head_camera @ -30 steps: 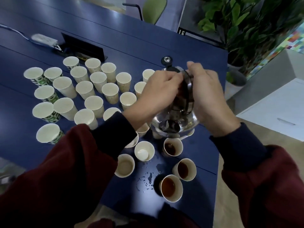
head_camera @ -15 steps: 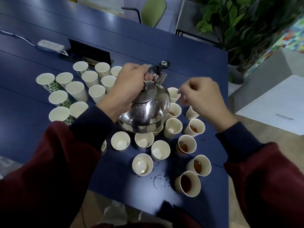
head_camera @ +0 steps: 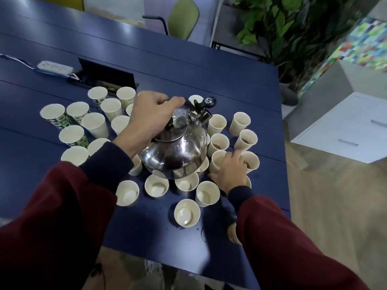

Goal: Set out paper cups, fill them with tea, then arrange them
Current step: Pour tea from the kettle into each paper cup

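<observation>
- Left hand (head_camera: 152,116) — fingers clamped round the handle of the steel kettle (head_camera: 178,151), which is held over the paper cups (head_camera: 186,214) near the blue table's (head_camera: 240,84) right edge and hides several of them.
- Right hand (head_camera: 230,172) lies among the cups with tea (head_camera: 246,141), covering one; whether its fingers grip cannot be told.
- Behind — power strip (head_camera: 55,66), green chair (head_camera: 183,17), plant (head_camera: 293,28).

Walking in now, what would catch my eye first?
A shiny steel kettle, gripped by its handle in the left hand, hangs over a crowd of paper cups on the blue table. The right hand lies among the cups on the right, a few holding brown tea.
</observation>
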{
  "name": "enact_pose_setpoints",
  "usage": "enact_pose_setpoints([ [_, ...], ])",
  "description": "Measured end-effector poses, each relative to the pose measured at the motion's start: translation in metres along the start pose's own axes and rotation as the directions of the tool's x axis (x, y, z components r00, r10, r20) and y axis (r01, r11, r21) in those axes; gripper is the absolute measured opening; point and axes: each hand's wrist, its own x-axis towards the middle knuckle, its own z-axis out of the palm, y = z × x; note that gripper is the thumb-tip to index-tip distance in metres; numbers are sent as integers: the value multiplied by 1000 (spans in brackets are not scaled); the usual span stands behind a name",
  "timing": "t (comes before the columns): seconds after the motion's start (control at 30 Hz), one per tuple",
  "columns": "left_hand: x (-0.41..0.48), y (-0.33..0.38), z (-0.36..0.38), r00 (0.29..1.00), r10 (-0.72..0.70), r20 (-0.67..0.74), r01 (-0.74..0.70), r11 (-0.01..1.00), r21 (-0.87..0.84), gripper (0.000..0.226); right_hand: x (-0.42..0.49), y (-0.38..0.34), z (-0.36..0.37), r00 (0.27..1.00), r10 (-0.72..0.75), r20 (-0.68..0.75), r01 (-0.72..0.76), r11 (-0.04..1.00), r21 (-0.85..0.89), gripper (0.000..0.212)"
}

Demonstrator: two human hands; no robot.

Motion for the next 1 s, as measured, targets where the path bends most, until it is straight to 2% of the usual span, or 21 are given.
enact_pose_setpoints([
  [0.13, -1, -5, 7, 999, -28, -20, 28, 1000, 5, 62, 5, 7, 5, 995, 32, -91, -31, 999, 13, 81],
  [0.37, -5, 0, 9, 996, 80, 35, -82, 994, 68, 60, 22, 25, 4, 997, -73, -34, 75, 995, 69, 63],
  [0.43, -5, 3, 10, 991, 120, 61, -126, 987, 99, 59, 21, 29, 3, 994, -84, -68, 96, 973, 210, 60],
  [0.53, -8, 7, 14, 983, 159, 92, -172, 972, 158, 53, 15, 36, -6, 993, -52, -108, 102, 838, 536, 58],
  [0.63, -10, 8, 20, 977, 183, 114, -204, 955, 215, 55, 7, 37, -21, 989, -70, -127, 139, 719, 681, 59],
  [0.77, -13, 10, 29, 968, 196, 157, -231, 940, 251, 59, -1, 34, -36, 975, -133, -178, 221, 661, 717, 64],
  [0.87, -14, 11, 36, 959, 205, 195, -260, 911, 321, 57, -4, 33, -37, 962, -191, -195, 274, 669, 691, 69],
  [1.0, -16, 11, 46, 943, 234, 237, -313, 865, 392, 55, -4, 36, -32, 956, -210, -206, 294, 687, 664, 61],
])
